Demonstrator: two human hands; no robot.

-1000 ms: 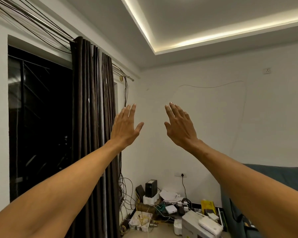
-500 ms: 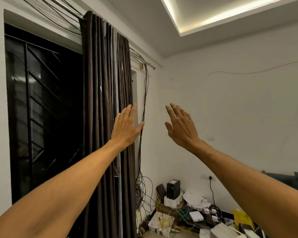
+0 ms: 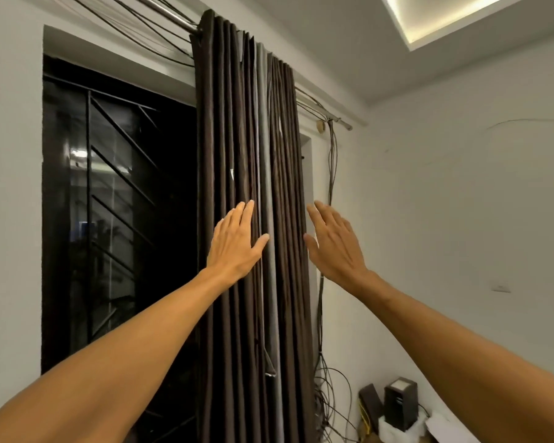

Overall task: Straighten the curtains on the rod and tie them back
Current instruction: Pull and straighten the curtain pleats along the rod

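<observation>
Dark brown curtains (image 3: 237, 139) hang bunched in tight folds from a metal rod (image 3: 170, 12) above the window, with a grey lining strip showing between the folds. My left hand (image 3: 235, 243) is raised in front of the left folds, fingers straight, holding nothing. My right hand (image 3: 335, 243) is raised at the curtains' right edge, fingers straight and spread, holding nothing. Whether either hand touches the fabric cannot be told. No tie-back is visible.
A dark window (image 3: 115, 203) with a metal grille lies left of the curtains. Several cables (image 3: 331, 187) run along the rod and hang down the wall on the right. Small black boxes (image 3: 400, 402) and clutter sit on the floor at lower right.
The view has swung left toward the window, so the curtains now stand directly behind both raised hands. Both hands stay open with fingers straight.
</observation>
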